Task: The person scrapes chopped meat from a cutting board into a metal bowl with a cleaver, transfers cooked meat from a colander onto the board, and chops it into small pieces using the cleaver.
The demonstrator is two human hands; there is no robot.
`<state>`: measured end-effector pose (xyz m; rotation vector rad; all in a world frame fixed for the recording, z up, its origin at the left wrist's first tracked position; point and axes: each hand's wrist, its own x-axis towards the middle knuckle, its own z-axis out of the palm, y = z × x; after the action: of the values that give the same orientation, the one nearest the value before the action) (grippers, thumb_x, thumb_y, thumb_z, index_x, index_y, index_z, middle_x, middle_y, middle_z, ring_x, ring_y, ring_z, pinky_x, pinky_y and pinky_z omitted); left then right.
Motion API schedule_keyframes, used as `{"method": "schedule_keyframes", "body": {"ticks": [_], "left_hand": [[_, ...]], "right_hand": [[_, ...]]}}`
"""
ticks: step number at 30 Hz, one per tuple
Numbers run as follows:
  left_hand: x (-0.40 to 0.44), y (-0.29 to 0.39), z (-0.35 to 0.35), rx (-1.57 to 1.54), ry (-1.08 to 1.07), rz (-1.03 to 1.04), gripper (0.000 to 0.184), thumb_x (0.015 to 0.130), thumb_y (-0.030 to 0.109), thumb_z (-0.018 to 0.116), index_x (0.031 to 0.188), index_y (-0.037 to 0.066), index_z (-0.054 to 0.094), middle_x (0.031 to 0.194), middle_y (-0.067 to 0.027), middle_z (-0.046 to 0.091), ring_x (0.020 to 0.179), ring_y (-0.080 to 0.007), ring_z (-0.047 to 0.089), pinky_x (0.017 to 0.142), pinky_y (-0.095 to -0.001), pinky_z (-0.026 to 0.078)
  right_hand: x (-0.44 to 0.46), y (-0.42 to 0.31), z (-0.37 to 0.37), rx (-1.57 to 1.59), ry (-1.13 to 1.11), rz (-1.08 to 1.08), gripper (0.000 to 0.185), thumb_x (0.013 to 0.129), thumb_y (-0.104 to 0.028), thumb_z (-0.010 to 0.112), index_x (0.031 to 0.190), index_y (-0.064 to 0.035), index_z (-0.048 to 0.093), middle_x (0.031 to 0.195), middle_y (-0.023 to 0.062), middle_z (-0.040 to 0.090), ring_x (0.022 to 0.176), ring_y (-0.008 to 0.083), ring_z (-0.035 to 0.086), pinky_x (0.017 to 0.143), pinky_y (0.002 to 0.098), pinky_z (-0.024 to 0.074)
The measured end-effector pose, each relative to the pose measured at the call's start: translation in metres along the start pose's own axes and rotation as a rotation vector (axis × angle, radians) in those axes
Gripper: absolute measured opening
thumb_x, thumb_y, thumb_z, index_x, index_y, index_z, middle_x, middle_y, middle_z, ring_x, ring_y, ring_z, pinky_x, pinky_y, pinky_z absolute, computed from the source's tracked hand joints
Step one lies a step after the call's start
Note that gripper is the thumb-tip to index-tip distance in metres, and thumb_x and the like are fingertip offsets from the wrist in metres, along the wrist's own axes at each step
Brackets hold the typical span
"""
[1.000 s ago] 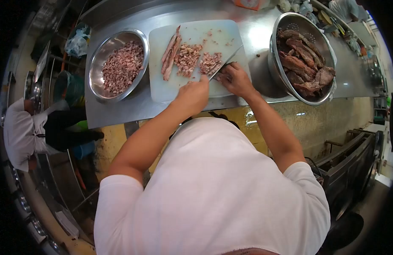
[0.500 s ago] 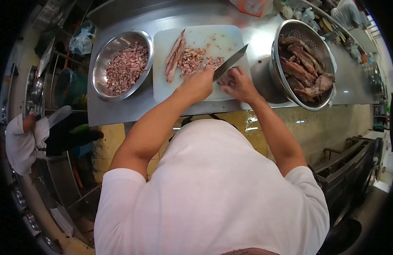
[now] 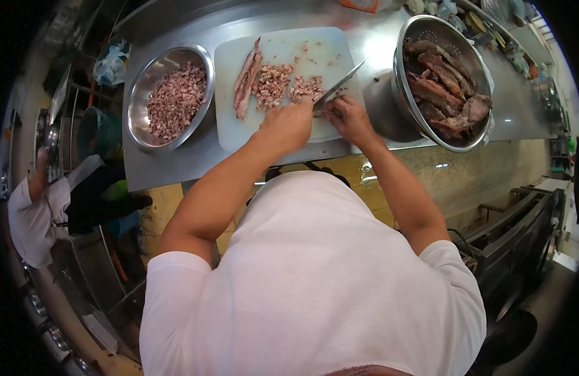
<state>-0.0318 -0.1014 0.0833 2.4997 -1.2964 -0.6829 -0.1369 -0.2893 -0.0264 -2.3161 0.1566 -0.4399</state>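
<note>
My left hand is closed around the handle of a knife, whose blade slants up and right over the cutting board. Close beside the blade, my right hand has its fingers curled on a piece of meat, mostly hidden under them. Small piles of chopped meat lie on the board just beyond my left hand. Farther left on the board rests a long strip of meat.
Left of the board stands a metal bowl of diced meat. A metal colander on the right holds several large meat pieces. All are on a steel table. Another person in white is at far left.
The knife blade has turned and looks narrower, its tip a little lower. Both hands stay close together at the board. The whole view has shifted slightly.
</note>
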Motion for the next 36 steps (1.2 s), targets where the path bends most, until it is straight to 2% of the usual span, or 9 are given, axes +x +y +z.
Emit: {"method": "schedule_keyframes", "body": {"ticks": [5, 11, 13, 17, 20, 22, 27, 32, 36], "left_hand": [[-0.023, -0.007, 0.014, 0.044, -0.013, 0.002, 0.022, 0.089, 0.0, 0.053, 0.11, -0.006, 0.049, 0.092, -0.035, 0.069, 0.09, -0.0518, 0.069, 0.082, -0.0595, 0.053], [0.0, -0.002, 0.005, 0.018, 0.023, 0.038, 0.024, 0.09, 0.0, 0.051, 0.113, -0.006, 0.049, 0.097, -0.0351, 0.07, 0.098, -0.0512, 0.07, 0.088, -0.059, 0.052], [-0.025, 0.002, -0.007, -0.022, -0.086, -0.053, 0.024, 0.089, -0.001, 0.051, 0.112, -0.006, 0.05, 0.099, -0.0345, 0.07, 0.1, -0.0508, 0.069, 0.088, -0.059, 0.052], [0.004, -0.008, 0.021, 0.016, -0.043, -0.054, 0.023, 0.089, -0.001, 0.052, 0.111, -0.005, 0.051, 0.099, -0.0335, 0.071, 0.1, -0.0494, 0.069, 0.087, -0.0591, 0.052], [0.014, -0.018, 0.015, -0.04, 0.038, -0.012, 0.023, 0.088, -0.001, 0.051, 0.111, -0.005, 0.052, 0.098, -0.0333, 0.07, 0.099, -0.0494, 0.069, 0.087, -0.0597, 0.052], [-0.002, -0.023, 0.005, -0.04, 0.07, -0.014, 0.024, 0.088, 0.0, 0.052, 0.111, -0.006, 0.052, 0.097, -0.0344, 0.07, 0.098, -0.0497, 0.069, 0.087, -0.0595, 0.052], [-0.029, -0.01, -0.016, 0.014, 0.009, -0.045, 0.02, 0.091, 0.003, 0.053, 0.11, -0.004, 0.051, 0.095, -0.0341, 0.069, 0.094, -0.0505, 0.068, 0.083, -0.0605, 0.051], [-0.029, -0.011, 0.016, 0.051, 0.003, -0.058, 0.016, 0.092, 0.003, 0.052, 0.107, -0.002, 0.049, 0.092, -0.032, 0.069, 0.089, -0.051, 0.068, 0.08, -0.0607, 0.05], [-0.004, -0.007, 0.012, 0.002, 0.019, -0.037, 0.022, 0.089, 0.001, 0.052, 0.111, -0.005, 0.052, 0.096, -0.0336, 0.07, 0.098, -0.0497, 0.07, 0.088, -0.0585, 0.052]], "right_hand": [[-0.008, -0.002, 0.006, 0.067, 0.096, -0.007, 0.016, 0.084, -0.002, 0.076, 0.099, -0.0022, 0.071, 0.097, 0.0153, 0.067, 0.093, 0.0367, 0.065, 0.082, 0.044, 0.0542], [-0.003, 0.001, 0.004, 0.029, 0.085, -0.056, 0.015, 0.084, -0.004, 0.077, 0.098, -0.0038, 0.072, 0.096, 0.0139, 0.067, 0.09, 0.0358, 0.065, 0.081, 0.0437, 0.0541], [-0.006, -0.001, 0.003, 0.002, 0.131, -0.081, 0.014, 0.085, -0.005, 0.077, 0.097, -0.0037, 0.071, 0.094, 0.0134, 0.067, 0.091, 0.0348, 0.065, 0.081, 0.0433, 0.0539], [-0.007, 0.007, 0.009, -0.017, 0.12, -0.026, 0.015, 0.084, -0.007, 0.078, 0.096, -0.0035, 0.069, 0.091, 0.0134, 0.066, 0.093, 0.0352, 0.065, 0.081, 0.0429, 0.0535], [-0.001, 0.002, 0.007, -0.078, 0.091, -0.115, 0.017, 0.084, -0.009, 0.079, 0.096, -0.0038, 0.068, 0.093, 0.013, 0.065, 0.093, 0.0363, 0.064, 0.08, 0.043, 0.0534], [0.004, 0.001, 0.015, -0.044, 0.103, -0.025, 0.018, 0.084, -0.01, 0.079, 0.097, -0.004, 0.067, 0.096, 0.0133, 0.064, 0.093, 0.0373, 0.064, 0.081, 0.0441, 0.0531], [0.006, -0.001, 0.015, -0.035, 0.109, -0.049, 0.019, 0.084, -0.009, 0.078, 0.098, -0.0037, 0.067, 0.1, 0.014, 0.065, 0.095, 0.0375, 0.064, 0.083, 0.0455, 0.0528], [-0.005, 0.006, 0.017, -0.009, 0.133, -0.044, 0.019, 0.085, -0.009, 0.078, 0.101, -0.0037, 0.069, 0.102, 0.0147, 0.067, 0.095, 0.0375, 0.065, 0.083, 0.0466, 0.0531], [-0.004, 0.002, 0.013, 0.023, 0.108, 0.006, 0.02, 0.085, -0.007, 0.077, 0.104, -0.0042, 0.07, 0.099, 0.0151, 0.067, 0.096, 0.0376, 0.065, 0.084, 0.0459, 0.0533]]}}
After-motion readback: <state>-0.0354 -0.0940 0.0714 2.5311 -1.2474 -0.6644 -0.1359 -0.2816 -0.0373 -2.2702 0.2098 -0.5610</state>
